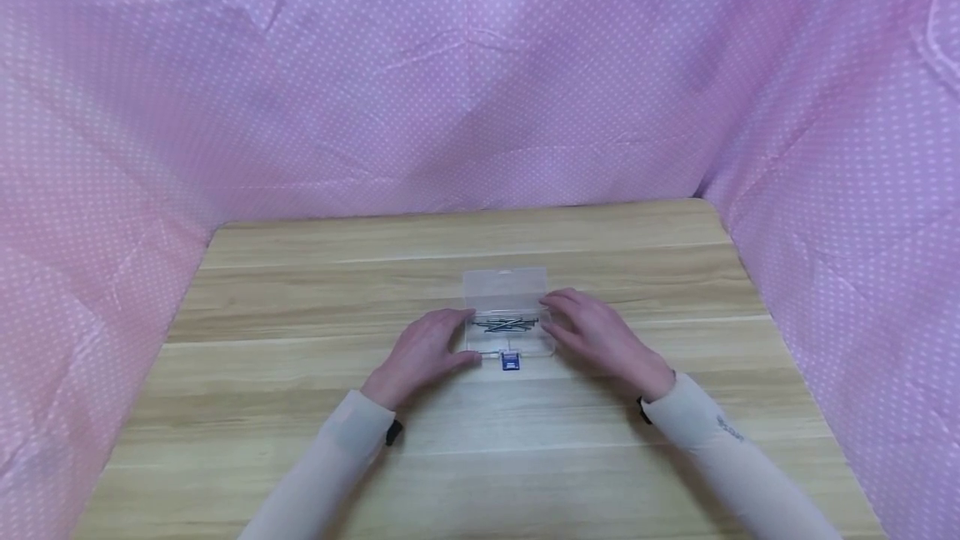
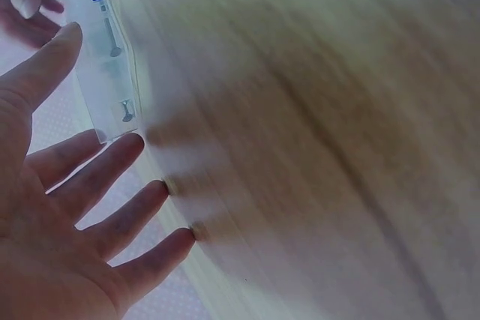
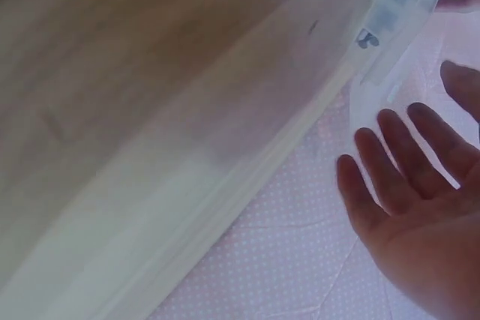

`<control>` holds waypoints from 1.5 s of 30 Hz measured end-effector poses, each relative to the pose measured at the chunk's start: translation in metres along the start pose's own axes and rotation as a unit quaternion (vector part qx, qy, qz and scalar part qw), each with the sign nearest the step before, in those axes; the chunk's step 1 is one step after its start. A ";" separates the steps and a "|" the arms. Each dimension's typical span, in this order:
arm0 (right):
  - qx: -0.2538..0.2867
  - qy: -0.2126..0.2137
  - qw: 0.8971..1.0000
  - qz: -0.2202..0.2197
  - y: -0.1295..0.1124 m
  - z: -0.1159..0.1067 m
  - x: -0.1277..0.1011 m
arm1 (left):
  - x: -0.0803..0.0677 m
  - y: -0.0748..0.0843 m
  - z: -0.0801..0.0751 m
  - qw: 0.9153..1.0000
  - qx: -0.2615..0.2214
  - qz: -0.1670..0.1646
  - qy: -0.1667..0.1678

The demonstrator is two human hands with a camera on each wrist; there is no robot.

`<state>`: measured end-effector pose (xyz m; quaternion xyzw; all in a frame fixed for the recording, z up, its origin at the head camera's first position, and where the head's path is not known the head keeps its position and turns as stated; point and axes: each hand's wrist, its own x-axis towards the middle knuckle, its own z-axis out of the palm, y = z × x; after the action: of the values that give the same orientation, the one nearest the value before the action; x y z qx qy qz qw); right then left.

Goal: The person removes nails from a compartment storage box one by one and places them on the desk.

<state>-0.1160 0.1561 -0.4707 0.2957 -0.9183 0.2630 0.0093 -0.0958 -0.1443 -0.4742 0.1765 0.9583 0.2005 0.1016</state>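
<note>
A clear plastic box [image 1: 534, 346] lies on the table with its transparent lid [image 1: 505, 288] raised toward the back. Several dark metal screws [image 1: 507, 325] lie crosswise inside. At the box's front edge is a small blue piece [image 1: 511, 362], like a latch or label. My left hand [image 1: 423, 352] is at the box's left side, thumb by the front corner and fingers spread; the left wrist view shows a fingertip at the box's corner. My right hand [image 1: 592, 332] is at the right side, its fingers extended and parted. Contact on that side cannot be told.
The wood-grain table [image 1: 300, 407] extends around the box on all sides. Pink dotted cloth [image 1: 465, 90] hangs behind the table and along its left and right edges. A dark band [image 1: 394, 432] shows at the left wrist.
</note>
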 end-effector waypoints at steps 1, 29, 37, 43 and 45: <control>0.005 0.005 1.000 -0.003 -0.001 0.000 0.002 | 0.000 0.000 0.000 1.000 -0.001 0.001 0.000; -0.008 -0.041 0.997 -0.068 -0.013 0.020 0.047 | 0.004 -0.004 0.000 1.000 -0.020 -0.016 -0.010; -0.019 -0.055 0.995 -0.083 -0.011 0.022 0.053 | 0.003 -0.003 0.000 0.999 -0.028 -0.019 -0.008; -0.028 -0.050 0.991 -0.119 -0.007 0.023 0.056 | 0.002 -0.002 -0.001 0.999 -0.029 -0.016 -0.006; -0.035 -0.050 0.990 -0.131 -0.005 0.023 0.057 | 0.002 -0.002 -0.001 0.999 -0.029 -0.015 -0.005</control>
<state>-0.1570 0.1104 -0.4784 0.4256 -0.8796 0.2122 0.0082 -0.0983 -0.1451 -0.4745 0.1600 0.9541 0.2259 0.1146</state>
